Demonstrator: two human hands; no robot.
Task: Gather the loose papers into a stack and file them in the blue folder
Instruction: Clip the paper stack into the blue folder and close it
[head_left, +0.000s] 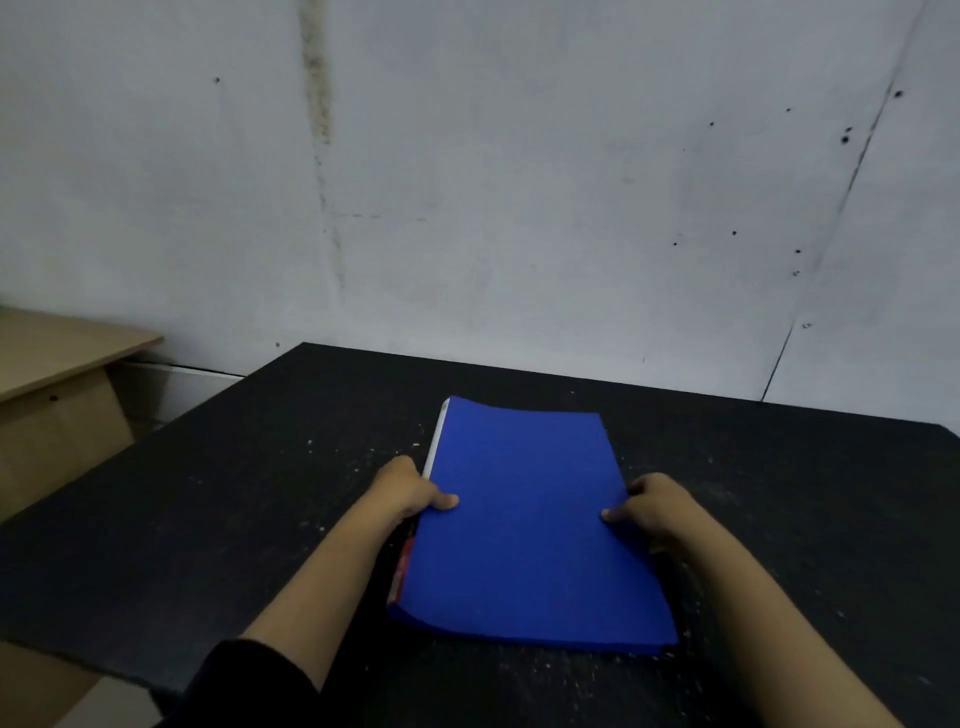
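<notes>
1. A dark sleeve (244, 680) is seen at the lower left, nearest the lens.
2. The lower half of the frame is filled by a black table (234, 493).
3. The blue folder (524, 519) is laid closed on it, at lower centre.
4. The folder's left edge is gripped by the left hand (410, 488) and its right edge by the right hand (654, 504), with the thumbs laid on the cover.
5. Paper edges (406, 564) are glimpsed along the folder's left side; they should probably be squared inward before release.
6. No writing can be read.

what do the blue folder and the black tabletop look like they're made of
Blue folder: looks like thin matte card or soft plastic; it has no shine, and its cover curls at the left corners. Tabletop: black, dull board, perhaps painted or laminated; pale flecks and scuffs show across it.
</notes>
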